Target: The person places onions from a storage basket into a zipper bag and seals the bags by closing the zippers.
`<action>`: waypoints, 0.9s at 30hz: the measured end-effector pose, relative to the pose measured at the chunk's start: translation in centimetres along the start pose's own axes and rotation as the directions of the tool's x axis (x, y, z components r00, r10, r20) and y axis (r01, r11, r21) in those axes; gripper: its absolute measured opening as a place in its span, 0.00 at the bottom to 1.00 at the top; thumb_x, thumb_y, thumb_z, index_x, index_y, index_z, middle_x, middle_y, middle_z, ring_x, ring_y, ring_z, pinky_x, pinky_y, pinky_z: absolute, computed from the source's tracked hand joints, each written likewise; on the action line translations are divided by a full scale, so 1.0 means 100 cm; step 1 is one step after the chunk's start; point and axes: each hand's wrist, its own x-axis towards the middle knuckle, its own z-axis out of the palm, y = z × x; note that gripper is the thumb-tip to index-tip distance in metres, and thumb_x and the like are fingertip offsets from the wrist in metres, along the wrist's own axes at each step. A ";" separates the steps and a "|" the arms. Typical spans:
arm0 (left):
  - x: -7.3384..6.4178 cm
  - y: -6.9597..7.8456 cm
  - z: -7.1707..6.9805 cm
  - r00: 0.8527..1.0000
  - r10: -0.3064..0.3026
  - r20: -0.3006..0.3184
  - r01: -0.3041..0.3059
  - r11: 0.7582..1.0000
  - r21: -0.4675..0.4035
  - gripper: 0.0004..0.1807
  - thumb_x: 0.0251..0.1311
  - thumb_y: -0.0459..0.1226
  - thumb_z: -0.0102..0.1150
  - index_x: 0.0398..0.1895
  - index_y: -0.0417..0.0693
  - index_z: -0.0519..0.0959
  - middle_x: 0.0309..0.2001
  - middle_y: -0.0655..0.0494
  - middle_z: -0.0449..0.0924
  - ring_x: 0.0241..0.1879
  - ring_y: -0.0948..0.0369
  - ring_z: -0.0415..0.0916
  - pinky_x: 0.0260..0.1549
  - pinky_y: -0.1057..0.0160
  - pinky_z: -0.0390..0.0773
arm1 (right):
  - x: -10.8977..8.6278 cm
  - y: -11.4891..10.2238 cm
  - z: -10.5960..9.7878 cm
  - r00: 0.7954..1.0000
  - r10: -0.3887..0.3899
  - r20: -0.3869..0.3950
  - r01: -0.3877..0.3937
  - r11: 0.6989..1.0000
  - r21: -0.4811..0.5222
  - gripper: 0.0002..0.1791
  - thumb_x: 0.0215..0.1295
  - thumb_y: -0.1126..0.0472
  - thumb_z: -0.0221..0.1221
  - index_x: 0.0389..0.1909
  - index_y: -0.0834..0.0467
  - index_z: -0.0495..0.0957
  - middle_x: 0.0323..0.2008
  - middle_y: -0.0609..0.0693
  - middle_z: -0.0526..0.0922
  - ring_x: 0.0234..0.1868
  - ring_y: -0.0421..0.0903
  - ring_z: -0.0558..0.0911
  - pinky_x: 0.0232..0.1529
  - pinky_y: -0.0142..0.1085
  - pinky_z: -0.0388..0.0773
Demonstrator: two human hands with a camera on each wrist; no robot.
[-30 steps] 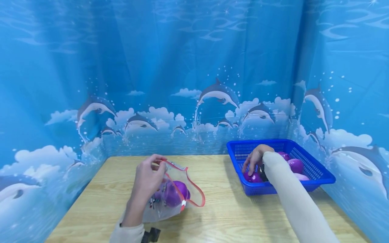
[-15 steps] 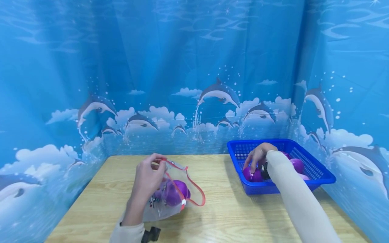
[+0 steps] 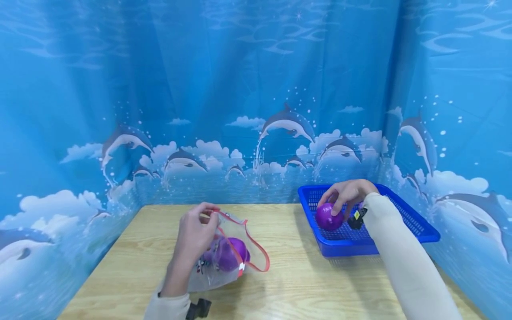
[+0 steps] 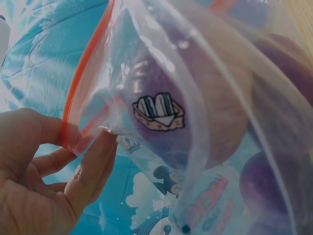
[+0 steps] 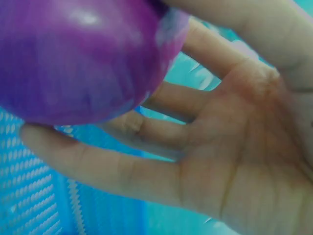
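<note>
In the head view my left hand [image 3: 197, 233] pinches the red-edged rim of a clear zip bag [image 3: 210, 282] on the table. Its mouth gapes to the right. Inside show round purple things [image 4: 164, 117], seen through the printed plastic in the left wrist view. At the right, my right hand [image 3: 349, 195] grips a round glossy purple object [image 3: 329, 217], held over the left part of a blue plastic basket [image 3: 344, 249]. Seen from the right wrist, the fingers [image 5: 107, 164] curl round this shiny purple object, which has a pale patch at one side.
The basket stands at the table's right rear, its far contents largely hidden behind my right hand and sleeve. Bare wooden table [image 3: 280, 240] lies between bag and basket. A blue dolphin-printed curtain [image 3: 240, 111] borders the back and sides.
My right hand has lifted the round purple object from the basket's near left corner and shifted slightly up and right. The left hand and bag hold still.
</note>
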 end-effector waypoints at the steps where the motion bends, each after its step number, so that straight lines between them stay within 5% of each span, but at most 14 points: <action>1: 0.000 0.000 0.000 1.000 0.001 -0.001 -0.001 1.000 0.001 0.13 0.70 0.35 0.53 0.52 0.43 0.83 0.47 0.43 0.84 0.40 0.54 0.84 0.22 0.67 0.86 | -0.002 -0.004 0.001 1.000 -0.023 -0.008 0.023 1.000 -0.002 0.32 0.58 0.63 0.73 0.65 0.55 0.78 0.63 0.60 0.78 0.57 0.54 0.83 0.54 0.52 0.89; 8: 0.000 0.000 0.001 1.000 0.006 -0.007 -0.006 1.000 0.000 0.12 0.70 0.34 0.53 0.51 0.42 0.83 0.46 0.43 0.84 0.38 0.55 0.84 0.23 0.68 0.86 | -0.013 -0.023 0.009 0.984 -0.160 -0.081 0.150 0.982 -0.118 0.29 0.59 0.61 0.73 0.63 0.52 0.80 0.61 0.58 0.78 0.56 0.53 0.81 0.49 0.47 0.90; 15: 0.000 0.000 0.002 1.000 0.008 -0.004 -0.008 1.000 0.007 0.12 0.69 0.34 0.53 0.51 0.43 0.83 0.47 0.43 0.83 0.39 0.55 0.84 0.24 0.68 0.86 | -0.020 -0.042 0.023 0.946 -0.309 -0.096 0.285 0.937 -0.203 0.29 0.61 0.58 0.71 0.64 0.52 0.79 0.61 0.56 0.80 0.58 0.53 0.80 0.50 0.46 0.90; 27: 0.002 -0.001 0.005 1.000 0.023 -0.016 -0.022 0.999 0.033 0.12 0.69 0.34 0.54 0.50 0.43 0.83 0.47 0.43 0.84 0.41 0.52 0.85 0.25 0.69 0.86 | -0.021 -0.108 0.090 0.796 -0.595 -0.113 0.530 0.775 -0.343 0.29 0.62 0.56 0.71 0.65 0.52 0.78 0.61 0.53 0.83 0.57 0.50 0.83 0.55 0.41 0.87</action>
